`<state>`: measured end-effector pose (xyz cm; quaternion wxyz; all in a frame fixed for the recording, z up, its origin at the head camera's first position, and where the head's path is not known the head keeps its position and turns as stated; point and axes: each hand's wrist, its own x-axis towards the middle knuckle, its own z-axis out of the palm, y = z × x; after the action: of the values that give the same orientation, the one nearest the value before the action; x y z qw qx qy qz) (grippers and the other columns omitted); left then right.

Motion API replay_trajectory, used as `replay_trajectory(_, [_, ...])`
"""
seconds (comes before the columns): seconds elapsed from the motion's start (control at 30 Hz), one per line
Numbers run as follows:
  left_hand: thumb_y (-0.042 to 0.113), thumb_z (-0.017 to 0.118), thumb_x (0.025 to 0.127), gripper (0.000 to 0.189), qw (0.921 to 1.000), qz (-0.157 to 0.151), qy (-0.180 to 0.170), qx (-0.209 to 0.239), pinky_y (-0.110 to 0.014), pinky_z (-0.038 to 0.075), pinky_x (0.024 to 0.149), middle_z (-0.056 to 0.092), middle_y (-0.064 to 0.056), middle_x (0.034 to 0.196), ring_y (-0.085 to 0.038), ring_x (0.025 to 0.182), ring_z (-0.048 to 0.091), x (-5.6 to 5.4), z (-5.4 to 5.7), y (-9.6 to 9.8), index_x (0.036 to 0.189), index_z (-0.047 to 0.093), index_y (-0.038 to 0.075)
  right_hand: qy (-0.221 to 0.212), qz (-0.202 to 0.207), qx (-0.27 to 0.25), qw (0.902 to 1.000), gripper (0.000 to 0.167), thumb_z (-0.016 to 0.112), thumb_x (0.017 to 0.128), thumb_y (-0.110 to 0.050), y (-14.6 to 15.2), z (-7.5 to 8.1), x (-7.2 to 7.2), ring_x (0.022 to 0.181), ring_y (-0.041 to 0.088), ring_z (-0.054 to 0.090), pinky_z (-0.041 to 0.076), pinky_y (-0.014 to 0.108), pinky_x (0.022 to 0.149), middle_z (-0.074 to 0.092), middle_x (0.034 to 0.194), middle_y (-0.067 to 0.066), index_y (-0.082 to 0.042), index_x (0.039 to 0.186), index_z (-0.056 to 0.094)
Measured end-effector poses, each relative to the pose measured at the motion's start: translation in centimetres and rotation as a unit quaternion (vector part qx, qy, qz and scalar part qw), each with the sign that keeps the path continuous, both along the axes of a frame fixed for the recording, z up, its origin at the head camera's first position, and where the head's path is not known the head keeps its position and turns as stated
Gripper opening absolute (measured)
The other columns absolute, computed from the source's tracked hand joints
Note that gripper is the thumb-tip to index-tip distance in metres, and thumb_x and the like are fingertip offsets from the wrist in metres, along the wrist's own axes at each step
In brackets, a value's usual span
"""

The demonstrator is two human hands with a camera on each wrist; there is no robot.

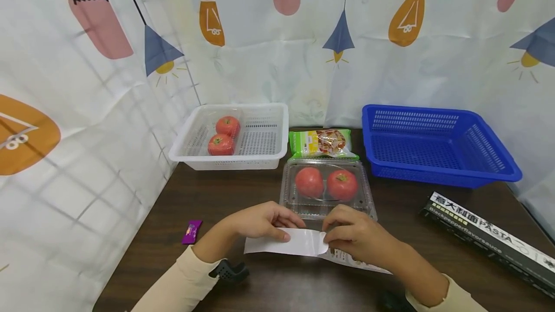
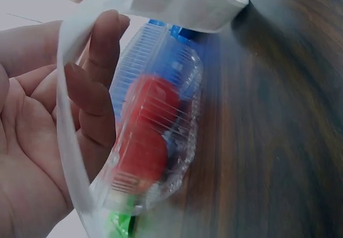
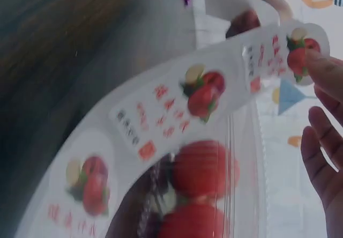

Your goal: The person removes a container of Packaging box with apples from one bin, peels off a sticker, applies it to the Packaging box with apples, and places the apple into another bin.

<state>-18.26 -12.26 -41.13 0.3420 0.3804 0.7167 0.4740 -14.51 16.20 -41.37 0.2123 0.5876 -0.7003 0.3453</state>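
Note:
A white paper strip of labels (image 1: 282,245), printed with red fruit and red characters on one face (image 3: 201,96), stretches between both hands. My left hand (image 1: 266,220) holds its plain left part, thumb lying on top; in the left wrist view the strip loops past the curled fingers (image 2: 99,109). My right hand (image 1: 360,235) pinches the strip where a rounded end shows, and a printed length trails off below it to the right. Just beyond the hands sits a clear plastic box (image 1: 297,210) with two tomatoes (image 1: 342,185) inside.
Behind the box lies a green food packet (image 1: 321,143). A white basket (image 1: 260,163) holding another box of tomatoes (image 1: 222,144) stands back left, and a blue basket (image 1: 433,177) back right. A black pasta box (image 1: 490,242) lies right, a small purple packet (image 1: 191,231) left.

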Motion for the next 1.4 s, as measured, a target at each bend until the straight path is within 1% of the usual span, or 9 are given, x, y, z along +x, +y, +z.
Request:
replay_trajectory(0.13, [0.0,0.068,0.089,0.032,0.9996,0.013,0.008,-0.023,-0.027,0.053,0.08,0.071,0.005,0.104,-0.014,0.095,0.066,0.3,-0.2,-0.3,0.12,0.066,0.006,-0.004,0.003,-0.007,1.0,0.008,0.064,0.095,-0.017,0.9,0.2,-0.1,0.09,0.016,0.058,0.049,0.018,0.077,0.061,0.102,0.003,-0.013,0.094,0.071])
replay_trajectory(0.4, [-0.001,0.069,0.087,0.03,0.9979,0.033,0.003,-0.055,-0.025,0.053,0.075,0.071,0.006,0.099,-0.01,0.086,0.065,0.8,-1.1,-0.6,0.115,0.069,0.01,-0.003,-0.007,-0.023,0.9997,0.016,0.06,0.098,-0.019,2.5,0.5,-0.4,0.089,0.019,0.061,0.05,0.02,0.079,0.063,0.1,0.006,-0.01,0.093,0.071])
replay_trajectory(0.5, [-0.003,0.07,0.086,0.031,0.997,0.038,0.009,-0.067,-0.024,0.052,0.077,0.07,0.007,0.099,-0.009,0.089,0.064,1.0,-1.5,-0.8,0.115,0.068,0.01,-0.035,-0.031,-0.006,0.9989,0.015,0.06,0.098,-0.021,3.3,0.9,-0.3,0.092,0.018,0.063,0.049,0.019,0.083,0.066,0.103,0.002,-0.012,0.095,0.071])
replay_trajectory(0.57, [-0.003,0.07,0.086,0.032,0.9963,0.038,0.02,-0.074,-0.024,0.052,0.079,0.069,0.007,0.1,-0.009,0.092,0.064,1.1,-2.0,-0.8,0.115,0.068,0.008,-0.063,-0.055,0.011,0.9965,0.005,0.067,0.094,-0.016,3.7,1.1,-0.1,0.093,0.015,0.065,0.049,0.018,0.083,0.068,0.103,-0.002,-0.015,0.097,0.071])
replay_trajectory(0.77, [-0.002,0.072,0.084,0.033,0.9921,0.029,0.058,-0.107,-0.022,0.051,0.072,0.068,0.006,0.097,-0.006,0.088,0.061,1.4,-3.4,-0.8,0.115,0.068,0.009,-0.135,-0.133,0.047,0.9808,0.036,0.077,0.073,0.008,4.3,1.3,0.3,0.082,0.008,0.066,0.055,0.024,0.07,0.07,0.092,-0.009,-0.02,0.094,0.07])
replay_trajectory(0.9, [0.004,0.074,0.084,0.029,0.988,0.018,0.081,-0.13,-0.021,0.051,0.075,0.066,0.009,0.097,-0.003,0.088,0.061,1.2,-3.3,-1.1,0.112,0.068,0.009,-0.159,-0.166,0.063,0.9713,0.032,0.079,0.076,0.003,4.3,1.3,0.1,0.08,0.005,0.065,0.056,0.031,0.067,0.069,0.089,-0.011,-0.018,0.097,0.067])
replay_trajectory(1.13, [0.018,0.073,0.088,0.021,0.9846,-0.003,0.088,-0.151,-0.022,0.052,0.076,0.066,0.011,0.092,-0.003,0.085,0.062,0.3,-2.3,-2.8,0.107,0.07,0.009,-0.21,-0.217,0.082,0.95,0.03,0.068,0.092,-0.01,4.3,1.5,-0.5,0.083,0.003,0.06,0.053,0.029,0.067,0.066,0.093,-0.011,-0.01,0.122,0.061])
replay_trajectory(1.23, [0.024,0.072,0.09,0.02,0.9831,0.019,0.092,-0.157,-0.025,0.053,0.074,0.067,0.012,0.09,-0.006,0.083,0.064,-0.3,-2.2,-3.4,0.104,0.071,0.011,-0.237,-0.232,0.091,0.939,0.038,0.066,0.095,-0.019,4.4,1.6,-0.6,0.084,0.005,0.059,0.053,0.031,0.068,0.064,0.098,-0.009,-0.005,0.129,0.056])
replay_trajectory(1.4, [0.041,0.067,0.092,0.037,0.9673,0.101,0.129,-0.194,-0.029,0.053,0.075,0.067,0.009,0.093,-0.007,0.084,0.063,-1.6,-2.2,-3.7,0.111,0.067,0.01,-0.272,-0.23,0.087,0.9304,0.052,0.074,0.089,-0.021,4.1,1.5,-1.3,0.084,0.008,0.062,0.056,0.035,0.074,0.061,0.105,-0.006,-0.005,0.134,0.054])
